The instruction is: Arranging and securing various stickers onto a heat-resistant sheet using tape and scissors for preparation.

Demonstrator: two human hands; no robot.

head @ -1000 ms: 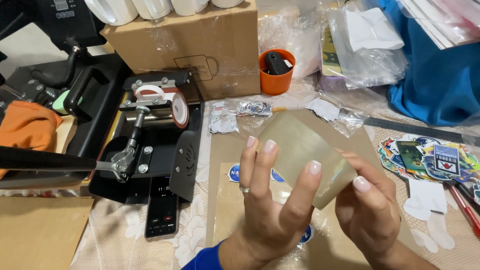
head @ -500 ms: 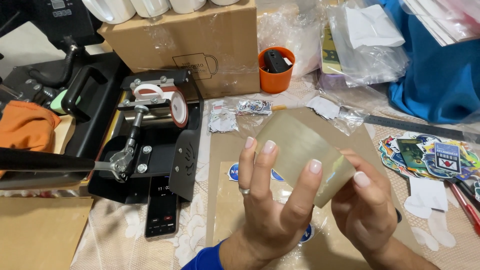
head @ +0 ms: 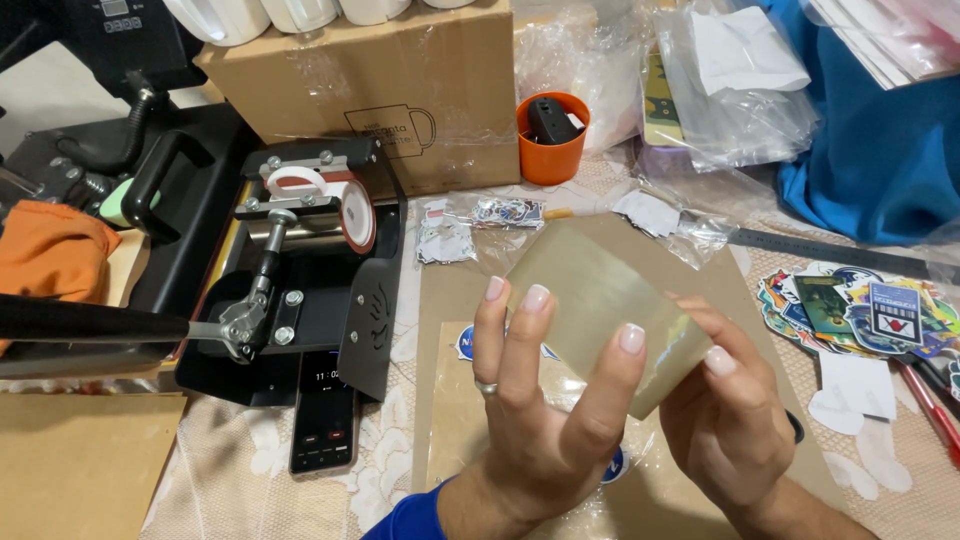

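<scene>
Orange cloth [head: 45, 255] lies at the far left beside a black mug press [head: 300, 260], with a dark phone [head: 325, 415] flat on the tabletop [head: 250, 470] just in front of it. Behind stands a cardboard box [head: 400, 85], and right of that an orange cup [head: 552, 140]. At centre, the left hand [head: 545, 400] and right hand [head: 725, 420] are both clamped on a cloudy, see-through sheet [head: 605, 305], held tilted above brown paper [head: 450, 300], fingers spread along its edges. Stickers [head: 860, 310] lie scattered further right, and blue fabric [head: 880, 150] is heaped behind them.
</scene>
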